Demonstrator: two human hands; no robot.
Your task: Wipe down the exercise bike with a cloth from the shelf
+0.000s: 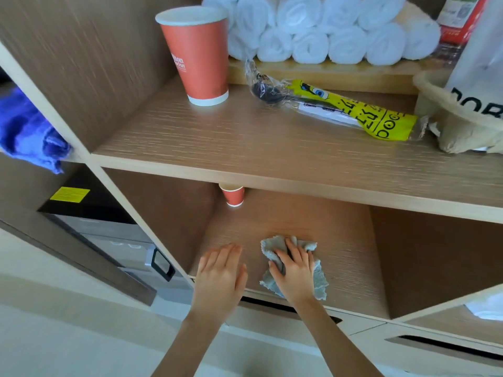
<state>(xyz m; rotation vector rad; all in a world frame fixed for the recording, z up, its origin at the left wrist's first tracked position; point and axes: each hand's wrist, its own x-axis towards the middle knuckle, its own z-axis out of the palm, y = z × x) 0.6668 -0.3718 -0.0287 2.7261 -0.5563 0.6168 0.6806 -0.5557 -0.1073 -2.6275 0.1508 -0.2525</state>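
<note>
A small grey cloth (318,281) lies crumpled on the lower wooden shelf (348,268). My right hand (295,270) lies on top of the cloth, fingers spread and slightly bent over it. My left hand (219,276) rests flat on the shelf board just left of the cloth, fingers straight, holding nothing. The exercise bike is not in view.
On the upper shelf (217,140) stand an orange paper cup (197,54), rolled white towels (326,31), a yellow wrapped packet (351,111) and a beige basket (446,110). A small orange cup (232,195) sits at the back of the lower shelf. A blue cloth (30,131) hangs at left.
</note>
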